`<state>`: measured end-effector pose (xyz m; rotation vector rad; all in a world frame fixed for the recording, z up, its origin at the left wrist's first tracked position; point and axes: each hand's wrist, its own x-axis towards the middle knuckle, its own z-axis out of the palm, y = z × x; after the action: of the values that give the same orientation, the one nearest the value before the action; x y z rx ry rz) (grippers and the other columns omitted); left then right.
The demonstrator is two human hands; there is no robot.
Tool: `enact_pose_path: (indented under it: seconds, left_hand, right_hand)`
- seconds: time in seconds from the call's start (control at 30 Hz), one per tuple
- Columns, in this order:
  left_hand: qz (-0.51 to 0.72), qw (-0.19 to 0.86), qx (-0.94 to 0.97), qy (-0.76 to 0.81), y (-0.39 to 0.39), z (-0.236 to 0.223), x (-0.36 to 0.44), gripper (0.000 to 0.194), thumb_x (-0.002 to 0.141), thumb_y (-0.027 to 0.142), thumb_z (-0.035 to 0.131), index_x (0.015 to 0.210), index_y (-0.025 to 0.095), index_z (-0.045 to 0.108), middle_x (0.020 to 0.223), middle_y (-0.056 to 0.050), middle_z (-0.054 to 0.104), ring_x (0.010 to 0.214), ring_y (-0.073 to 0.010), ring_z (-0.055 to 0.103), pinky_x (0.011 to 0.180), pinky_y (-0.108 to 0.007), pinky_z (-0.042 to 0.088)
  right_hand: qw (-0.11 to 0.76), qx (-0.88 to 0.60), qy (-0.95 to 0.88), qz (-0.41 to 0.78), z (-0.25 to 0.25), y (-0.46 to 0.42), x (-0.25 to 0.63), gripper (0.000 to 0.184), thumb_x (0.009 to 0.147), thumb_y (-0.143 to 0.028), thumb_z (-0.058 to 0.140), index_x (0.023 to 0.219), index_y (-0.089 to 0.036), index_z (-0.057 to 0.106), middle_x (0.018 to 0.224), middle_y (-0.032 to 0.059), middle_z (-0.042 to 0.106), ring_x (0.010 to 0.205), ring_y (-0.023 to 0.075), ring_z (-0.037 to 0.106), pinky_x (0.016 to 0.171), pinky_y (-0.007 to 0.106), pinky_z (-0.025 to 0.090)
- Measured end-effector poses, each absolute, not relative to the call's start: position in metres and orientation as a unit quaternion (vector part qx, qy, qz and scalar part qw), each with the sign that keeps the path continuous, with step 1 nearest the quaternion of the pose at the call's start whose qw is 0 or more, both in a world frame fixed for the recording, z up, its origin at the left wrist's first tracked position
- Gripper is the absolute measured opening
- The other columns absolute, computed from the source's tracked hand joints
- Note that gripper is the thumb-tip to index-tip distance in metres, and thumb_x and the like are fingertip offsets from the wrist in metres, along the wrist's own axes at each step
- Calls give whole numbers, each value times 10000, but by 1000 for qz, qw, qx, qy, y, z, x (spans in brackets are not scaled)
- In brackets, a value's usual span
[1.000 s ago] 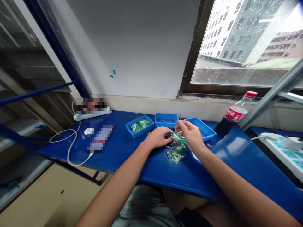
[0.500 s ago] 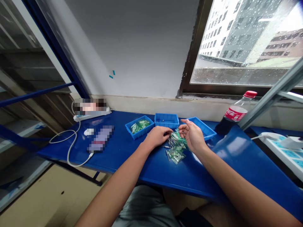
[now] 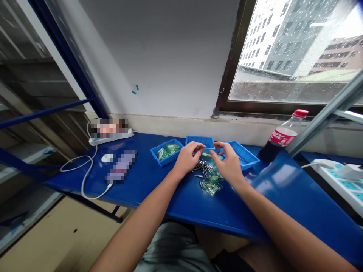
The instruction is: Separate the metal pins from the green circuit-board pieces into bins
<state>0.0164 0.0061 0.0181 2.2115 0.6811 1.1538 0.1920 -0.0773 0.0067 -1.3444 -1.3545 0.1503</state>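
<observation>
My left hand (image 3: 187,156) hovers at the left side of a pile of thin metal pins (image 3: 202,166), fingers bent, with a gap between thumb and forefinger. Facing it from the right is my right hand (image 3: 229,161), its thumb held apart from curved fingers. Nothing shows in either hand. Below and between them, small clear-and-green packets (image 3: 212,186) with metal pieces inside lie on the blue table (image 3: 187,200). More such packets (image 3: 168,151) fill the left blue tray (image 3: 161,164). Behind my fingertips stands a middle blue tray (image 3: 198,140), partly covered.
A right-hand blue tray (image 3: 249,158) holds a thin piece. Beyond it stands a cola bottle (image 3: 280,136) by a metal post (image 3: 326,109). On the left lie a blurred phone (image 3: 120,166), a white cable (image 3: 82,183) and a white round item (image 3: 107,158). A power strip (image 3: 344,181) sits far right.
My right hand has turned and its fingers have moved slightly left and up. My left hand has risen a little, its thumb and forefinger now apart. More of the pins shows.
</observation>
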Motion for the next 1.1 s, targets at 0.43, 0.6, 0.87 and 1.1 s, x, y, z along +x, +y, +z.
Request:
enact_pose_path:
  seconds: [0.43, 0.6, 0.87, 1.1]
  left_hand:
    - [424, 512, 707, 241, 14, 5, 22, 448, 883, 285, 807, 1288, 159, 664, 1157, -136, 771, 1018, -234, 770, 940, -385, 625]
    - [418, 522, 702, 246, 16, 2, 23, 379, 852, 291, 844, 1172, 136, 715, 1095, -140, 800, 1009, -244, 779, 975, -423, 624]
    - [410, 547, 686, 249, 13, 8, 22, 414, 837, 267, 868, 1180, 140, 673, 1036, -134, 806, 961, -235, 789, 913, -395, 630]
    - [451, 433, 728, 279, 11, 8, 23, 483, 861, 273, 838, 1283, 162, 629, 1193, -137, 743, 977, -214, 755, 841, -341, 631]
  right_hand:
    - [607, -539, -525, 256, 0, -71, 194, 448, 826, -529, 843, 1110, -216, 695, 1020, 103, 801, 912, 271, 764, 830, 411, 612]
    - [613, -528, -523, 268, -1, -70, 194, 452, 823, -543, 845, 1098, -217, 697, 1059, 113, 804, 973, 284, 775, 892, 434, 627]
    - [626, -511, -509, 296, -5, -69, 195, 433, 817, -517, 862, 1087, -217, 706, 1075, 113, 803, 1009, 289, 776, 943, 452, 630]
    - [631, -535, -492, 273, -5, -68, 194, 466, 806, -565, 842, 1069, -212, 687, 1009, 107, 799, 918, 275, 775, 818, 404, 647]
